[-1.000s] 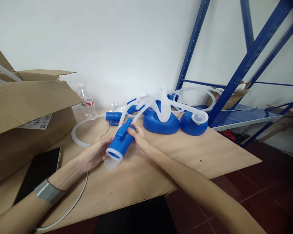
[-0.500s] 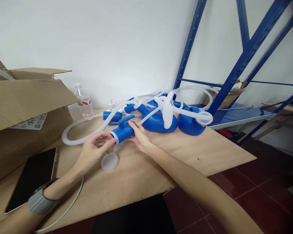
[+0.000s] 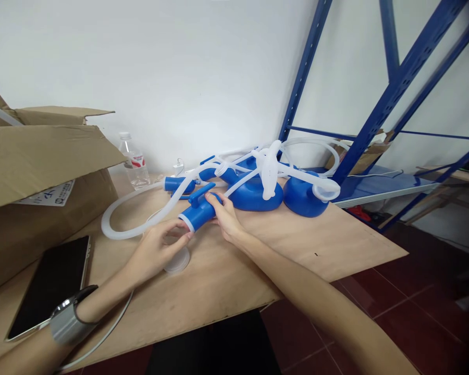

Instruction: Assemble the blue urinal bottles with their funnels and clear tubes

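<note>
A blue plastic tube piece (image 3: pixel 200 214) with a handle and a white rim is tilted above the table, its open end toward the lower left. My right hand (image 3: pixel 227 217) grips its far end, thumb on top. My left hand (image 3: pixel 160 249) is at the white rim, thumb and fingers apart on either side of its lower edge. Beneath the left hand lies a translucent round cap (image 3: pixel 177 261). A white hose (image 3: pixel 119 233) loops on the table behind the left hand. Blue bottles (image 3: pixel 254 195) with tangled white tubing (image 3: pixel 269 174) rest just beyond the right hand.
On the left stand an open cardboard box (image 3: pixel 47 156) and a black tablet (image 3: pixel 50 286). A clear bottle (image 3: pixel 136 164) is by the wall. A blue metal rack (image 3: pixel 375 114) rises at the right. The wooden table (image 3: pixel 297 245) ends at the lower right.
The left hand has moved slightly right and down, its fingers out of the tube's opening and over part of the cap. The tube piece has shifted slightly right, still in the right hand.
</note>
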A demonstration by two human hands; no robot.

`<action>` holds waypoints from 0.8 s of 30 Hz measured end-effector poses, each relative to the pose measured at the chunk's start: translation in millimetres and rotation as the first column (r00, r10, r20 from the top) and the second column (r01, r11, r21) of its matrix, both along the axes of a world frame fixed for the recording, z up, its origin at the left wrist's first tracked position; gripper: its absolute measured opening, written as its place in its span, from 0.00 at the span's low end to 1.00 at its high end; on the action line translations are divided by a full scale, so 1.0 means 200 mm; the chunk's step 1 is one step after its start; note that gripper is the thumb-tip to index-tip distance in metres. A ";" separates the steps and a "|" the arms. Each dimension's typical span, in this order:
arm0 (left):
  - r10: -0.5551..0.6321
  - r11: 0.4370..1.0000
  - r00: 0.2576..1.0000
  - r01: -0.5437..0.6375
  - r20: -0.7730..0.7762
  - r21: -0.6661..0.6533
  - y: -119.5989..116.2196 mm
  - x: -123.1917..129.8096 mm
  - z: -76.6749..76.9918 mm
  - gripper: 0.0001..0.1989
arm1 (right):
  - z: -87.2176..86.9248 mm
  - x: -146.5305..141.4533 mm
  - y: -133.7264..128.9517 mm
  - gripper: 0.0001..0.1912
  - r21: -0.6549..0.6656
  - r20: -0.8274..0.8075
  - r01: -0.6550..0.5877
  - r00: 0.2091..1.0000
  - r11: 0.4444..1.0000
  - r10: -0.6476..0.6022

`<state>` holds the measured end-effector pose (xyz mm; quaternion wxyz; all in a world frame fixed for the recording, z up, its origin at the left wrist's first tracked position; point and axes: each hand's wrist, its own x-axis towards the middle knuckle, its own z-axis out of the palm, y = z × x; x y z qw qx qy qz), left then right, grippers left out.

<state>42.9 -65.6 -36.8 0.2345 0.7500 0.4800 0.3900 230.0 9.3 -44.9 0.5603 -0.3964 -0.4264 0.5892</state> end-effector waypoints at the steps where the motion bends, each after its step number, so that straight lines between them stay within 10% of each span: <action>1: -0.006 1.000 1.000 0.006 -0.005 -0.007 0.00 0.00 0.00 0.16 | 0.00 0.00 0.00 0.23 -0.006 0.006 0.002 1.000 1.000 -0.002; 24: 0.004 1.000 1.000 -0.004 0.030 -0.009 0.01 0.01 0.01 0.16 | -0.02 -0.02 0.01 0.22 0.017 0.063 0.029 0.998 0.999 -0.030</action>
